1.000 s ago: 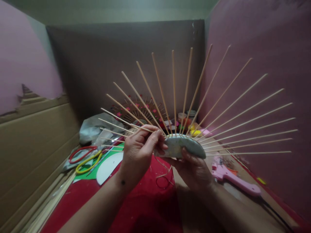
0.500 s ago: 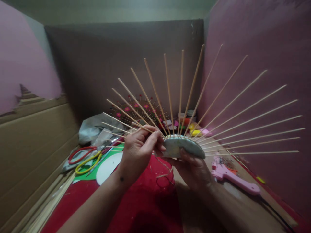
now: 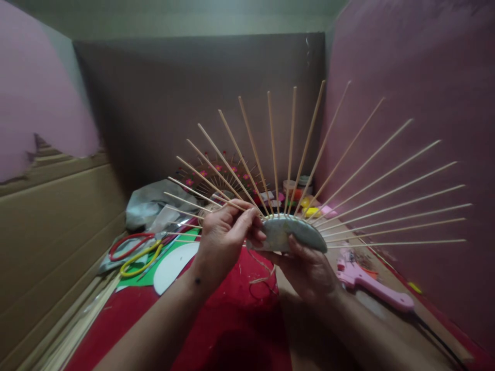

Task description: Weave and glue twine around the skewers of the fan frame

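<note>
My right hand grips a pale half-round base from below, its thumb against the front face. Thin wooden sticks fan out from the curved edge of this base in a wide half circle. At the base's left end, my left hand is closed in a pinch close to the feet of the sticks, covering several of them. A strand of brown twine hangs in loops beneath the left fingers; the fingertips' hold on it is partly hidden.
Scissors with red and yellow handles lie on green sheet at left, beside a white disc. A pink glue gun with a cord rests at right. Behind stands a flower-decorated stick fan. Red cloth covers the front.
The stick fan has turned slightly, with the left tips shifting rightward and the right tips drawing inward. Both hands keep their holds; the left has moved a touch right.
</note>
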Available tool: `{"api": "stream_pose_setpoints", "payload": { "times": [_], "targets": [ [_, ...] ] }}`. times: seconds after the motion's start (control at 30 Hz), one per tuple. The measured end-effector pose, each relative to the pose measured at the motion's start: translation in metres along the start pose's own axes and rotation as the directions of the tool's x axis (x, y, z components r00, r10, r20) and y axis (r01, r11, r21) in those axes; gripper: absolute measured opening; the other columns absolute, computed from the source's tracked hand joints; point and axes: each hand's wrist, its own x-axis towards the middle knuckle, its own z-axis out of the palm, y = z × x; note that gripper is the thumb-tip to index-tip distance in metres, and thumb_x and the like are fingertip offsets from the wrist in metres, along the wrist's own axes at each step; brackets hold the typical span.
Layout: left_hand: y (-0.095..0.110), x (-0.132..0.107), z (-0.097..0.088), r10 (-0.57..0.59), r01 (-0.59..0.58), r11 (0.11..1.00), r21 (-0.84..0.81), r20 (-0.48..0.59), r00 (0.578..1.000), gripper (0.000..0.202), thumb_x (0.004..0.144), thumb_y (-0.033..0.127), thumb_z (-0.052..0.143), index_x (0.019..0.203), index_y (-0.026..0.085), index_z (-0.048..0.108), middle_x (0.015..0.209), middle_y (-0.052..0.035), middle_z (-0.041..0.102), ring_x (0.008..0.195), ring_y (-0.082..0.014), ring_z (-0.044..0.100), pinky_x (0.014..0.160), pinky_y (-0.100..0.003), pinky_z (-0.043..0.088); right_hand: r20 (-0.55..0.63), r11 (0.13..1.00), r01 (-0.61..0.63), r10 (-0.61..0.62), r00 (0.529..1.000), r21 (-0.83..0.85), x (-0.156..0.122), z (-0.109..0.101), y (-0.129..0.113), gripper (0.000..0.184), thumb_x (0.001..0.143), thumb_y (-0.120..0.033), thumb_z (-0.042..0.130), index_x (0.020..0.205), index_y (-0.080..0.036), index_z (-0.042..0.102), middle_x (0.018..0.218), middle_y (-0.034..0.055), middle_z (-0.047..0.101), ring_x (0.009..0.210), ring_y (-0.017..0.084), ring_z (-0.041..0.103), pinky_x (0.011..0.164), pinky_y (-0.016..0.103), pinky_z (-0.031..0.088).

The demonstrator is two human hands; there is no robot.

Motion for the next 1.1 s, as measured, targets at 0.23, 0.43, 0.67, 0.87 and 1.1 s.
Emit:
{"api": "stream_pose_setpoints", "payload": {
  "times": [0.23,0.43,0.67,0.87,1.1],
  "targets": [
    [0.0024,-0.0025,-0.0025,0.048,-0.056,0.996,-0.073,-0.097,0.994,0.011,0.082,0.023,0.059,0.077,0.014,0.061,0.067,-0.0017,0.064,0.052,-0.0155,0.066,0.047,-0.028,0.058,0.006,0.999,-0.003,0.002,1.000,0.053,0.0011,0.0008,-0.0063,0.030,0.071,-0.023,0.074,0.099,-0.019,0.068,0.101,0.0073,0.069,0.105,0.027,0.060,0.101,0.056,0.039],
    [0.0049,-0.0064,0.0020,0.099,-0.101,0.995,-0.009,-0.103,0.990,0.009,0.082,0.020,0.059,0.076,0.014,0.063,0.063,-0.0001,0.064,0.049,-0.0132,0.064,0.045,-0.024,0.057,0.059,0.998,-0.018,0.015,0.998,0.061,-0.0004,0.0007,-0.0036,0.030,0.075,-0.022,0.069,0.106,-0.021,0.066,0.101,0.0073,0.069,0.104,0.026,0.060,0.100,0.056,0.040],
    [0.0031,-0.0045,0.0010,0.080,-0.081,0.997,-0.004,-0.076,0.994,0.011,0.083,0.020,0.058,0.075,0.013,0.062,0.063,0.0006,0.063,0.049,-0.0135,0.064,0.044,-0.024,0.057,0.070,0.998,-0.017,0.013,0.997,0.060,-0.0011,0.0004,-0.0025,0.025,0.077,-0.022,0.067,0.102,-0.018,0.067,0.101,0.0091,0.069,0.102,0.027,0.061,0.097,0.056,0.043],
    [0.0031,-0.0042,0.0002,0.095,-0.095,0.995,0.003,-0.087,0.992,0.011,0.083,0.020,0.059,0.075,0.013,0.061,0.065,0.0004,0.062,0.050,-0.0140,0.065,0.045,-0.024,0.057,0.110,1.000,-0.011,0.008,0.994,0.028,0.0000,-0.0008,-0.0029,0.023,0.078,-0.024,0.066,0.101,-0.018,0.068,0.106,0.0089,0.068,0.105,0.026,0.060,0.099,0.055,0.041],
    [0.0045,-0.0033,-0.0003,0.080,-0.079,0.997,0.012,-0.085,0.993,0.012,0.082,0.021,0.058,0.074,0.014,0.061,0.065,0.0003,0.062,0.049,-0.0134,0.064,0.044,-0.024,0.057,0.099,0.999,-0.001,-0.003,0.995,0.032,0.0009,-0.0014,-0.0017,0.022,0.078,-0.024,0.066,0.099,-0.019,0.068,0.103,0.0084,0.069,0.103,0.026,0.061,0.098,0.057,0.041]
  ]
}}
